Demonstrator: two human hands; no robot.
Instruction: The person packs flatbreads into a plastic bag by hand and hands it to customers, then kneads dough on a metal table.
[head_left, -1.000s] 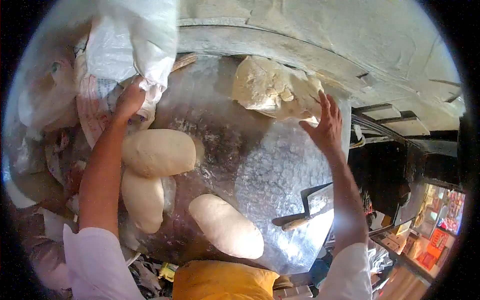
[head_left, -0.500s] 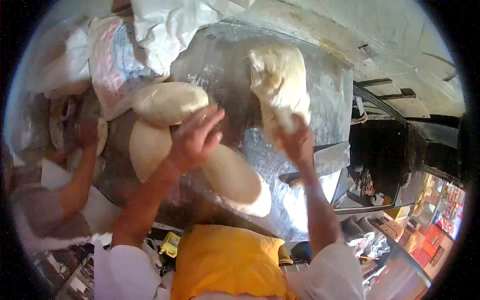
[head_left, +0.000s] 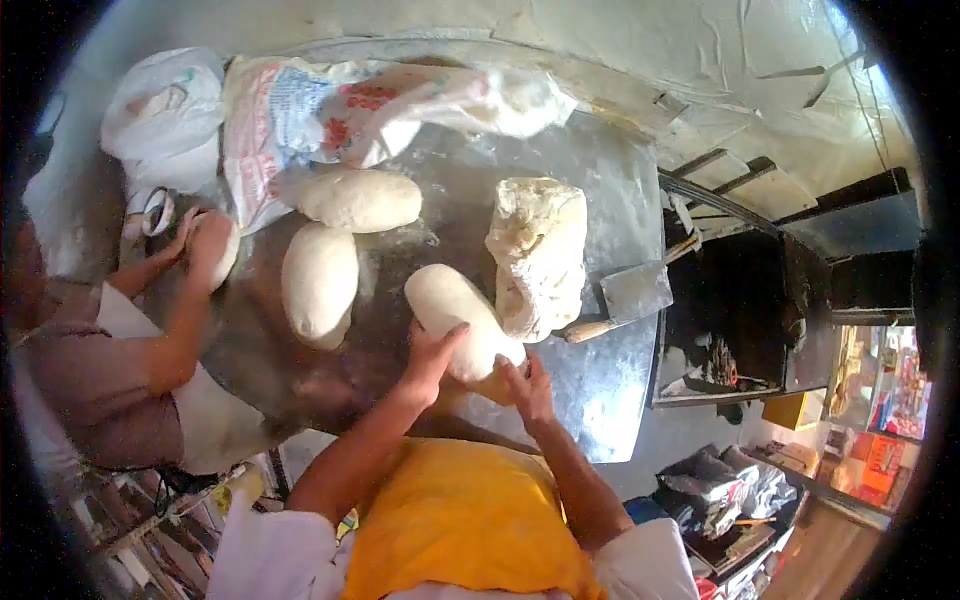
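Observation:
A smooth, floured dough log (head_left: 452, 312) lies slanted on the metal worktable (head_left: 400, 270) in front of me. My left hand (head_left: 430, 358) is wrapped on its left side, thumb across the top. At its near right end, my right hand (head_left: 528, 386) has closed its fingers on the dough. Right beside it is a larger, rougher slab of dough (head_left: 540, 255). Two other smooth dough pieces rest to the left: an upright one (head_left: 320, 280) and a sideways one (head_left: 362, 200). A broad blade with a wooden handle (head_left: 592, 330) lies by the rough slab.
At the far left, a co-worker's hands (head_left: 205, 243) press on another dough piece. Printed plastic sacks (head_left: 300, 110) lie along the back of the table, with a white plastic bag (head_left: 165, 110) at the corner. A dark open cabinet (head_left: 735, 310) stands off the table's right edge.
My right hand has left the rough slab and come down to the near dough log. My left hand has lowered onto that log too. The log now lies nearer the slab; the view has shifted.

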